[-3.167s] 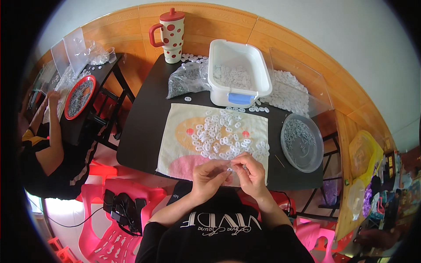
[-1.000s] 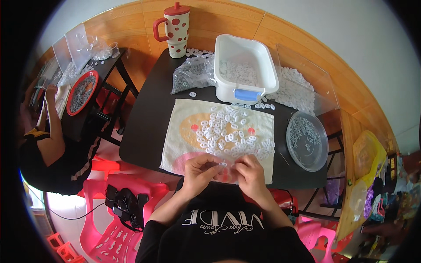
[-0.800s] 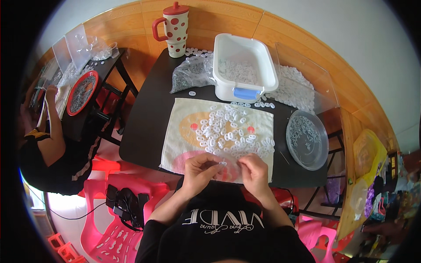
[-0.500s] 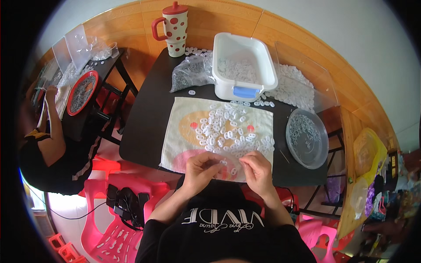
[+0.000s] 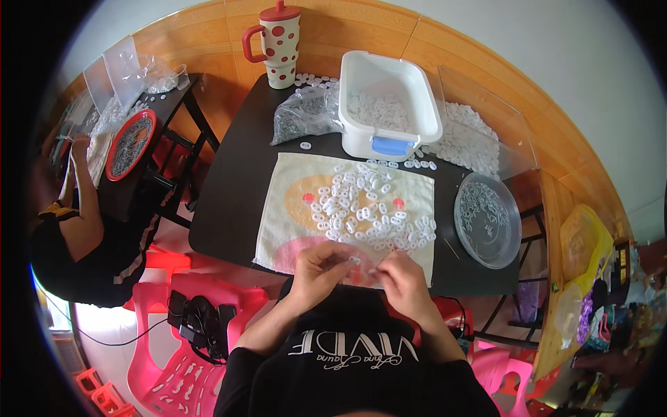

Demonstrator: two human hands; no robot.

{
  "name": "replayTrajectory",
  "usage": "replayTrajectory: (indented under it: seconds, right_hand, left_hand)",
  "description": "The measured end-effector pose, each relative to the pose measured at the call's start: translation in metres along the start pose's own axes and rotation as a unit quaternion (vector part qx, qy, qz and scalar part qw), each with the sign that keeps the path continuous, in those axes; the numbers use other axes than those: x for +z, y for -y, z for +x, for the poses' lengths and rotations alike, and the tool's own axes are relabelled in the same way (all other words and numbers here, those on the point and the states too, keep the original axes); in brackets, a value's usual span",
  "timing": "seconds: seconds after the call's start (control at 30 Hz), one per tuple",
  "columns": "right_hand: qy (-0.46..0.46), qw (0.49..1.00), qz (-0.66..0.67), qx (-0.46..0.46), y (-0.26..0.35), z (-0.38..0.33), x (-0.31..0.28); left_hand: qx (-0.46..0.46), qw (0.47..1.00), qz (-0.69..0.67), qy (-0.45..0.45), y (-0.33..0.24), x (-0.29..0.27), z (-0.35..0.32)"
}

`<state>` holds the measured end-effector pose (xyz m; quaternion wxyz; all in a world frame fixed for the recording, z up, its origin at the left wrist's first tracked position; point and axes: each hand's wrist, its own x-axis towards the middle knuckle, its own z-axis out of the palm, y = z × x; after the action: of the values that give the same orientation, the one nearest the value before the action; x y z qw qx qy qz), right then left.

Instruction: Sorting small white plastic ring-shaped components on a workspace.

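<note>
My left hand [image 5: 321, 272] is closed in a pinch on a small white oval plastic piece [image 5: 355, 260] at the near edge of a patterned towel [image 5: 278, 191]. Just to its right, my right hand [image 5: 405, 279] is also pinched, its fingertips close to the left ones. Whatever the right fingers hold is too small and blurred to make out. A loose pile of white oval pieces with dark slots [image 5: 347, 201] lies on the towel beyond both hands. To the right, a round clear dish [image 5: 497, 240] holds many tiny grey metallic-looking parts.
Beyond the towel stand a white tub [image 5: 353, 142] of white pieces, a bag of grey parts [image 5: 306, 117] and a spotted tumbler [image 5: 281, 52]. A clear box [image 5: 511, 142] of white pieces is at the back right. Left, another person's arm [image 5: 85, 184] is near a red tray [image 5: 142, 119].
My right hand has shifted slightly down and left, bringing its fingertips nearer the left hand's. The left hand stays almost in place, still pinching the small white piece.
</note>
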<state>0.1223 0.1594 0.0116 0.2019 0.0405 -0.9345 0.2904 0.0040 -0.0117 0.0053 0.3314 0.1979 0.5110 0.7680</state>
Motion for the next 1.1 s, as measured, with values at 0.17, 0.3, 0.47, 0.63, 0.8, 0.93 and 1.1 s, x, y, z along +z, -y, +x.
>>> replayTrajectory:
  seconds: [0.17,0.3,0.47,0.63,0.8,0.93,1.1]
  right_hand:
    - [-0.152,0.877,0.389,0.239,0.014,0.02,-0.005]
    - [-0.157,0.871,0.421,0.2,0.014,0.024,0.006]
    - [-0.136,0.896,0.383,0.178,0.016,0.026,0.005]
    - [-0.129,0.924,0.334,0.134,0.014,0.027,0.008]
    - [-0.119,0.929,0.323,0.134,0.014,0.027,0.006]
    - [-0.12,0.93,0.32,0.132,0.014,0.027,0.006]
    - [-0.12,0.93,0.32,0.137,0.015,0.027,0.005]
  left_hand:
    - [0.02,0.999,-0.007,0.028,0.002,0.008,-0.003]
    - [0.012,0.999,-0.007,0.037,-0.003,0.015,-0.002]
    - [0.023,0.999,0.005,0.043,-0.004,0.011,-0.002]
    - [0.03,0.998,0.019,0.051,0.001,0.009,-0.002]
    - [0.025,0.999,-0.01,0.044,0.001,0.011,-0.001]
    - [0.027,0.999,-0.006,0.047,0.0,0.01,-0.001]
    - [0.028,0.999,-0.013,0.045,-0.002,0.011,-0.002]
